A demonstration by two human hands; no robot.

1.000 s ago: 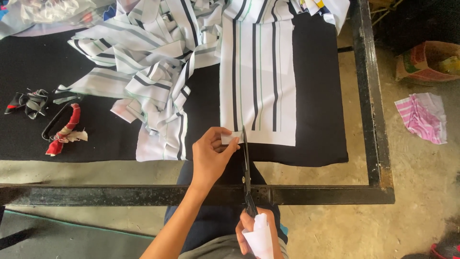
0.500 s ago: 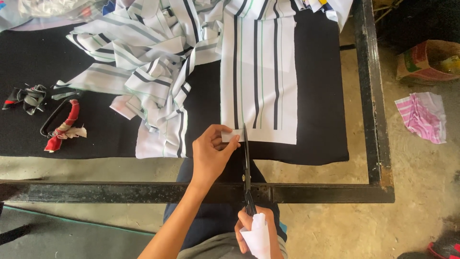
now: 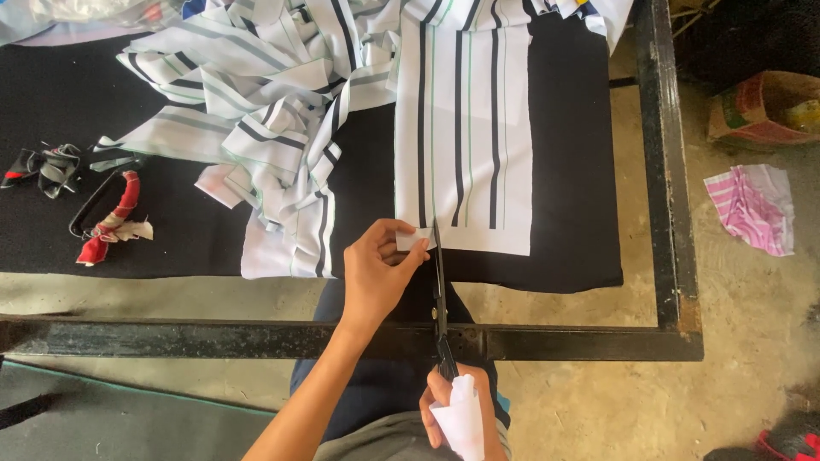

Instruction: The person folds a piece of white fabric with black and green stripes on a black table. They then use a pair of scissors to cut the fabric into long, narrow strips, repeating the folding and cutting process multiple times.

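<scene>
A flat piece of white cloth with dark and green stripes (image 3: 465,137) lies on a black table covering (image 3: 572,171). My left hand (image 3: 376,273) pinches the near left corner of this striped piece. My right hand (image 3: 457,410) grips the handles of long black scissors (image 3: 440,299), along with a bit of white cloth or paper. The blades point away from me, with the tips at the near edge of the striped piece, just right of my left fingers.
A heap of striped cloth strips (image 3: 256,111) lies left of the flat piece. A second pair of scissors with red-wrapped handles (image 3: 107,213) and dark scraps (image 3: 47,166) rest at far left. A black metal frame (image 3: 666,171) edges the table; pink cloth (image 3: 752,209) lies on the floor.
The scissors' tips have crept slightly forward into the near edge of the striped piece. My left hand stays pinched on the corner.
</scene>
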